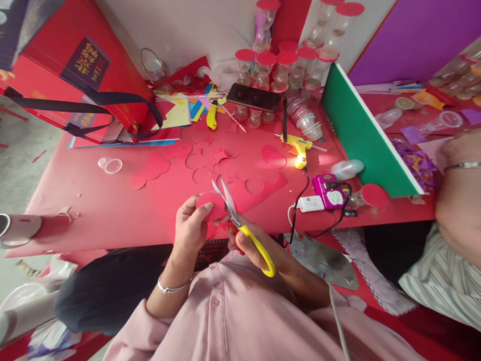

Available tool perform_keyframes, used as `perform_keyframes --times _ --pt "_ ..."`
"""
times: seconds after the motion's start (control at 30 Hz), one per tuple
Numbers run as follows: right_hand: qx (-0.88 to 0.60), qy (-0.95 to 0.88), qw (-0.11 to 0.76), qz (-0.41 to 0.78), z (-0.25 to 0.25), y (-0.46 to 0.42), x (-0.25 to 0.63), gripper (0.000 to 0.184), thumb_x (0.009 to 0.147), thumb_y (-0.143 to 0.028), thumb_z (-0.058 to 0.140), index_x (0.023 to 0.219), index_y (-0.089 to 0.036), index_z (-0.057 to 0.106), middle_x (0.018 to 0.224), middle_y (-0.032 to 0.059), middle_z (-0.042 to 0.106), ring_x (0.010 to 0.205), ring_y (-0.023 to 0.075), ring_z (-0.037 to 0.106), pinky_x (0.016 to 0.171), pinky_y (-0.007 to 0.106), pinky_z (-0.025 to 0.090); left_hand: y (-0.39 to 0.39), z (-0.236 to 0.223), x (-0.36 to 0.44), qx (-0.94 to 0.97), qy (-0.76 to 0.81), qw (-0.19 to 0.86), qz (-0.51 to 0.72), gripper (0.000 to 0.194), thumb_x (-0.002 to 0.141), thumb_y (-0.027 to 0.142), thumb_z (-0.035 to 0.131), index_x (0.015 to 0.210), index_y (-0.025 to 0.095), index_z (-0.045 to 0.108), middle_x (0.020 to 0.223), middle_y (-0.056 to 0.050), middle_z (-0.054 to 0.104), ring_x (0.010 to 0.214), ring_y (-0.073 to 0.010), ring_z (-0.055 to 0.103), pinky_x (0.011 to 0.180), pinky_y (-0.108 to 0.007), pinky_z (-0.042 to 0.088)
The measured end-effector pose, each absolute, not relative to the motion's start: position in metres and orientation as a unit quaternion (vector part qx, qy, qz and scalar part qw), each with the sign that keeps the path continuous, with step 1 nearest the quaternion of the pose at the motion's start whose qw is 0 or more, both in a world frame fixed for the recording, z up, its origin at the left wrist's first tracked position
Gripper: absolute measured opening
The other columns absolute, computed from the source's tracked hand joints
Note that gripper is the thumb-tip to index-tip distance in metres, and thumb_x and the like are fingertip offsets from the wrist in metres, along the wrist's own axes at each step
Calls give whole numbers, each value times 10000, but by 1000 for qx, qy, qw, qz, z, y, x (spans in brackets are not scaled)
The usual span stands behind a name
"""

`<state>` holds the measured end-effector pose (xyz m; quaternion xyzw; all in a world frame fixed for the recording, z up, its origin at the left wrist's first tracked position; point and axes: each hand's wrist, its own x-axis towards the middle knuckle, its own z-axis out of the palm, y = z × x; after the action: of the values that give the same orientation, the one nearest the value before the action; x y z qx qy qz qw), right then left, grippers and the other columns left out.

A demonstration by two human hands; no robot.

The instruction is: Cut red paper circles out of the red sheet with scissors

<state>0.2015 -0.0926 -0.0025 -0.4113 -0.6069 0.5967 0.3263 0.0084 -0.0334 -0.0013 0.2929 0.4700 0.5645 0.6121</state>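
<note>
Between the thumb and fingers of my left hand [191,218] is a red paper circle [210,204], held just above the front of the table. My right hand [250,245] grips a pair of scissors [236,213] with a yellow and a red handle. Their metal blades are spread apart and point away from me, close to the circle's right edge. Beyond my hands lies a red paper sheet [240,198] with round holes cut out of it. Several cut red circles [158,167] lie to its left.
A yellow glue gun [299,150] stands at right, its cord trailing near a purple power adapter [328,192]. Behind are a phone [254,97], a yellow cutter [212,116] and stacked cup hourglasses [281,67]. A green board [366,135] divides off another person's arm [456,185]. A red bag [82,65] stands left.
</note>
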Motion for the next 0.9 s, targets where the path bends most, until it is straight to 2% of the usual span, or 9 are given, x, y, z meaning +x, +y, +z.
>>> perform_keyframes --times 0.07,0.17,0.33,0.53,0.63,0.7,0.9 --pt "-413 -590 329 611 -11 -96 196 675 1132 -870 433 1063 -225 619 890 18 630 748 209 585 671 352 498 -34 -3 8 291 468 614 565 229 672 286 994 674 208 779 723 -15 723 550 -120 611 475 -242 523" --pt "-420 -577 326 619 -17 -95 195 731 1082 -958 382 1028 -242 520 838 -9 547 706 192 514 652 336 416 -34 -6 7 294 466 612 568 227 677 279 992 669 205 777 747 -19 734 565 -111 604 505 -237 531" --pt "-416 -589 316 617 -18 -93 197 713 1097 -937 391 1096 -240 545 850 -8 560 729 201 528 677 340 409 -31 -4 5 298 477 603 566 244 653 281 989 651 211 756 750 -18 729 592 -114 595 553 -244 550" --pt "-418 -580 315 624 -13 -93 196 705 1112 -912 413 1171 -230 582 799 -28 532 702 196 518 664 332 394 -30 -4 6 303 483 600 561 209 625 277 986 678 215 793 872 -54 796 669 -146 654 618 -278 594" --pt "-416 -585 312 623 -9 -92 196 690 1123 -897 409 1135 -234 600 770 -27 524 699 200 524 658 330 393 -31 -6 5 293 477 607 564 193 623 258 992 690 212 817 893 -55 810 691 -144 673 647 -271 605" --pt "-418 -591 312 616 -7 -92 196 729 1115 -918 379 1113 -230 619 785 -15 539 708 202 534 669 335 410 -31 -7 5 290 472 611 565 185 627 250 997 701 210 833 879 -47 806 697 -139 678 657 -260 604" --pt "-435 -592 298 610 -8 -93 196 861 1083 -971 328 1214 -190 667 812 19 573 750 220 550 676 346 443 -31 -8 3 306 461 611 566 215 651 276 1020 695 206 821 849 -32 785 665 -121 641 640 -248 584"
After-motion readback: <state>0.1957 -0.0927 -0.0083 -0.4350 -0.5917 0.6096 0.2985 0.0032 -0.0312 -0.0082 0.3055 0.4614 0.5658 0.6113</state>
